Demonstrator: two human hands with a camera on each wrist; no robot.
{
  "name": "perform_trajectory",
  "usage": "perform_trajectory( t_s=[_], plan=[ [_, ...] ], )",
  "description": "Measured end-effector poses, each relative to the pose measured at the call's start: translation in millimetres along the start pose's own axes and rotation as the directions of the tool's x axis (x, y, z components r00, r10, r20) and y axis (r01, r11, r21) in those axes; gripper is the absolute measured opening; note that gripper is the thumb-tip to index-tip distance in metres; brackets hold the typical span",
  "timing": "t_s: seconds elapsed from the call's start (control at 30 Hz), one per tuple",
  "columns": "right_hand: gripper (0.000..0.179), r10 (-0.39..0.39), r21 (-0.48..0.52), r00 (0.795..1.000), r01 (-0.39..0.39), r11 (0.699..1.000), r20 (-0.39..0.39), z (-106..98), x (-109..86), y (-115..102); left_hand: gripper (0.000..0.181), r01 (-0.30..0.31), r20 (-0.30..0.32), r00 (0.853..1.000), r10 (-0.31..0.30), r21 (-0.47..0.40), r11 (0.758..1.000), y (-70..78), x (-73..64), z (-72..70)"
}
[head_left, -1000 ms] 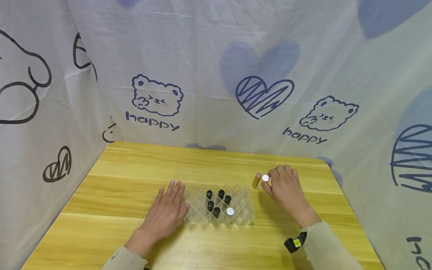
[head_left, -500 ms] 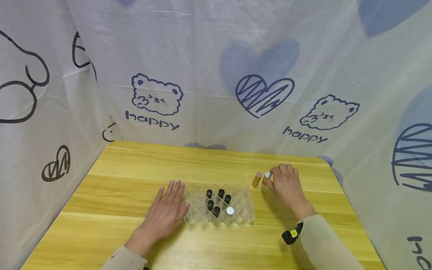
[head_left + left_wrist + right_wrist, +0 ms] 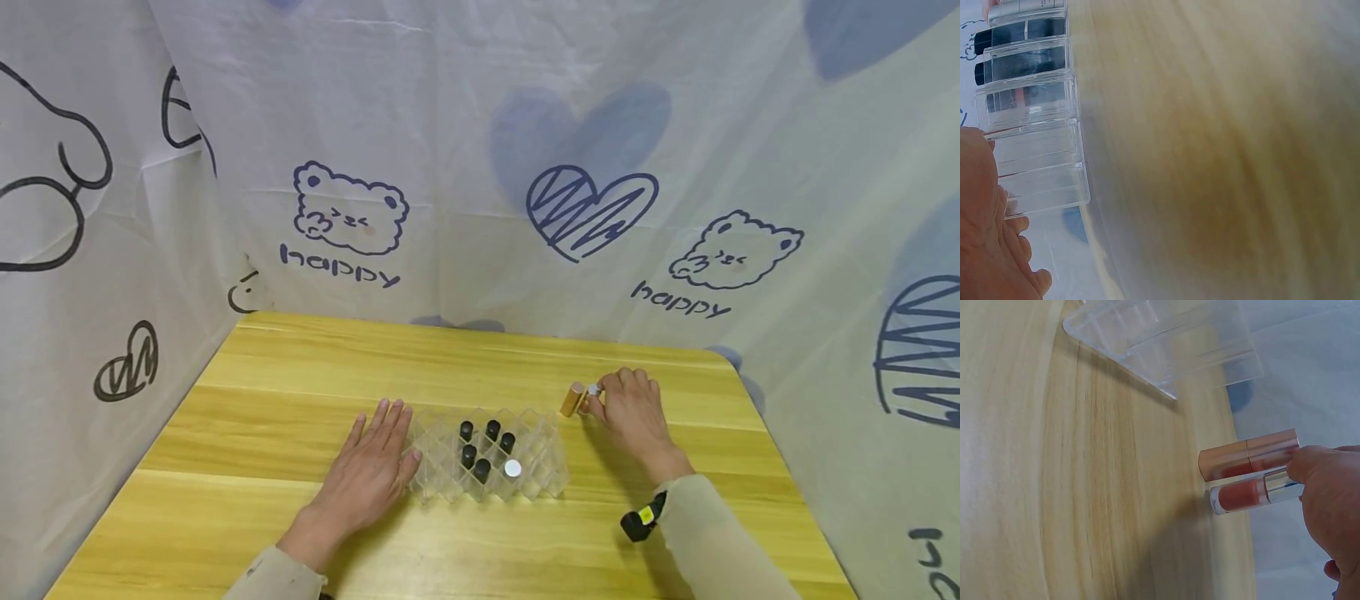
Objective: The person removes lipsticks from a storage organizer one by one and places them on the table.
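Observation:
My right hand (image 3: 637, 414) pinches a lip gloss tube (image 3: 1241, 495) by its silver cap. The tube has a clear, reddish body and stands upright, its base at the table top. Close beside it stands a copper-coloured lipstick tube (image 3: 1244, 456). Flat beside the left end of a clear diamond-grid lipstick organizer (image 3: 542, 442) lies my left hand (image 3: 371, 467), fingers straight and thumb at the organizer's side. Several black-capped tubes (image 3: 482, 469) and one tube with a silvery-white top (image 3: 512, 468) stand in the organizer's middle cells. The left wrist view shows the organizer's see-through walls (image 3: 1041, 153).
A wood-grain table (image 3: 300, 358) carries everything. Printed cloth (image 3: 465, 125) hangs behind it and along both sides. A black wrist device with a yellow mark (image 3: 639, 523) sits under my right forearm.
My right hand has shifted slightly with the lip gloss tube, which tipped back from facing the camera to upright and now stands closer to the lipstick. The left hand stays put.

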State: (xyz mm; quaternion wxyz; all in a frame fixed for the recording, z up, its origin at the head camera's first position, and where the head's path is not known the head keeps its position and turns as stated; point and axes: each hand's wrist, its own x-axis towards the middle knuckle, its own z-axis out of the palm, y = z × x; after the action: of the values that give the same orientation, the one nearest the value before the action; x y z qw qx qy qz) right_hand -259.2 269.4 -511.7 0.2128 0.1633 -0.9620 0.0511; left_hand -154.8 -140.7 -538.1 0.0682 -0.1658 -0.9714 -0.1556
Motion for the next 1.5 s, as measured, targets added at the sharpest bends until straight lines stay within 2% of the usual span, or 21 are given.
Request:
perform_trajectory(
  t_s=[0.87,1.3,1.5],
  plan=[
    [0.022,0.037,0.026,0.998,-0.039,0.999,0.054,2.8,-0.1,-0.7,0.068,0.000,0.002,1.000,0.000,-0.005,1.000,-0.3,-0.3,0.7],
    [0.027,0.068,0.037,0.994,-0.071,0.997,0.087,0.2,1.4,-1.6,0.068,0.001,0.000,1.000,-0.001,-0.011,1.000,0.5,-0.4,-0.5],
    [0.035,0.085,0.039,0.991,-0.090,0.995,0.100,-1.6,0.9,-1.1,0.068,0.004,0.004,1.000,-0.004,-0.017,1.000,0.9,-0.7,-0.7]
  ],
)
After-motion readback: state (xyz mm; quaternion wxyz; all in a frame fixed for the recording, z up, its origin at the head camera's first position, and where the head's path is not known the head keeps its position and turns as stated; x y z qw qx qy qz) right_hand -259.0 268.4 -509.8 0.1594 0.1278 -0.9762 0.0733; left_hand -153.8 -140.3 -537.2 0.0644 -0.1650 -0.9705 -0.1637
